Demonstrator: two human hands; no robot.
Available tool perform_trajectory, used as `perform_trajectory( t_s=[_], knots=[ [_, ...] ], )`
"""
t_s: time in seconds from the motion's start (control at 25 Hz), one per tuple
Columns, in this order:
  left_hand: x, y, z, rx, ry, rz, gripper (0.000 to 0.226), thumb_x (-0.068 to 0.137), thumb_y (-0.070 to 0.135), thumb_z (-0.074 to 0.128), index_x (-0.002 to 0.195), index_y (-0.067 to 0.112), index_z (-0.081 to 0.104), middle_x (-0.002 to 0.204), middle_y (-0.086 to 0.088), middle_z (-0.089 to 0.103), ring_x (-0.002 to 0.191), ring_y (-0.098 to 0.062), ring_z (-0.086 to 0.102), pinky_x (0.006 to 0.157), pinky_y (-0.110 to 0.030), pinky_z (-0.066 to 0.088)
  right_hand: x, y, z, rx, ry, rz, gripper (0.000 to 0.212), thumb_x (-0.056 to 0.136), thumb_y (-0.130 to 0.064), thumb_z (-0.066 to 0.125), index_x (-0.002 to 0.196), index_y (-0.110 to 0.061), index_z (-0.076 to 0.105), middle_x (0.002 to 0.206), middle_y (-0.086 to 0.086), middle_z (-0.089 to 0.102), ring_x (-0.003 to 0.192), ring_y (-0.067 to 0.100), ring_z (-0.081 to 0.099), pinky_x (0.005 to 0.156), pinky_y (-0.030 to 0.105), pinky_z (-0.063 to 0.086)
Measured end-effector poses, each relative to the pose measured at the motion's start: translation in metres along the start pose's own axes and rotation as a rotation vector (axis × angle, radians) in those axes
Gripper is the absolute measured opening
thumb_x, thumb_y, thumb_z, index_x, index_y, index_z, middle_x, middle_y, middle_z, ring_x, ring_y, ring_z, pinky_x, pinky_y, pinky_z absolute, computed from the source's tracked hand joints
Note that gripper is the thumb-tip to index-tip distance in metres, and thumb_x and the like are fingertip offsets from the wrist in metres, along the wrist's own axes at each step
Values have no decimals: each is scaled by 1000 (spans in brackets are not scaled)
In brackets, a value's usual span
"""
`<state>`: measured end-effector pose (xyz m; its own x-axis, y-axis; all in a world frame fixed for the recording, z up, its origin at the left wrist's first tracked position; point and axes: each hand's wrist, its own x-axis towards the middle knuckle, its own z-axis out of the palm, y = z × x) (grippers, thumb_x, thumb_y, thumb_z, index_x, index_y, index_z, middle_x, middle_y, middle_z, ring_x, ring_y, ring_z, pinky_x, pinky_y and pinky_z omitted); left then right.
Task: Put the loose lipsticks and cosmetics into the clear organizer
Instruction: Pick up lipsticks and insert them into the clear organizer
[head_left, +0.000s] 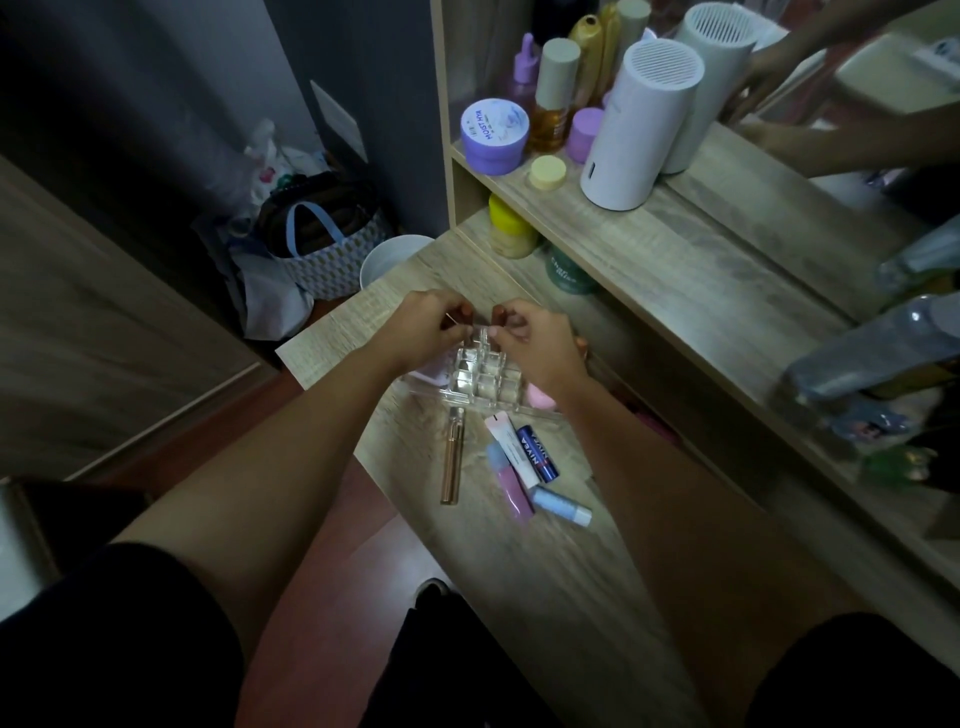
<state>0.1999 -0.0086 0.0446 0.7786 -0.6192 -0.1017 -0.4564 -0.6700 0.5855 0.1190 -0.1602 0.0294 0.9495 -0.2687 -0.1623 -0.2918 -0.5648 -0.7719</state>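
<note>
Mid-frame on a wooden desk (545, 561), left hand (423, 325) and right hand (535, 338) curl over the clear organizer (480, 384); grip unclear. Five loose cosmetics (519, 467) lie just below it.

Both hands are up at the far edge of the clear organizer (483, 376) on the wooden worktop (545, 571), left hand (423, 325) at its 11 o'clock corner, right hand (535, 340) at 1 o'clock, fingers curled in on something small that's too blurred to name. At the organizer's 6 o'clock the loose pieces lie flat: a slim gold tube (452, 457), a pink tube (509, 488), a white tube (511, 449), a blue Nivea stick (537, 452) and a pale blue stick (561, 506). Off at 1 o'clock, a shelf (519, 182) carries a purple jar (493, 136) and a white cylinder (641, 124).
</note>
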Motion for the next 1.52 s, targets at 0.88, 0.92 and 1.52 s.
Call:
perform_trajectory(
  t_s=[0.88,0.92,1.52],
  knots=[
    [0,-1,1,3,-16,7,23,82,9,64,105,6,62,101,-15,69,89,-22,63,77,-22,44,1,7,3,-85,-10,-23,23,80,-18,69,102,-24,64,96,-3,74,87,12,68,81,40,58],
    [0,-1,1,-3,-13,5,22,82,9,64,104,6,62,100,-14,69,87,-19,62,75,-22,43,1,7,3,-61,-10,-20,24,80,-16,69,102,-22,64,96,-2,74,86,10,68,81,38,58],
    [-46,0,-3,-174,169,-154,38,78,12,71,114,6,60,99,-9,66,80,-16,62,71,-15,44,-48,14,0,17,96,-7,21,78,0,68,98,-1,63,90,20,67,71,15,56,69,15,49]
  ],
)
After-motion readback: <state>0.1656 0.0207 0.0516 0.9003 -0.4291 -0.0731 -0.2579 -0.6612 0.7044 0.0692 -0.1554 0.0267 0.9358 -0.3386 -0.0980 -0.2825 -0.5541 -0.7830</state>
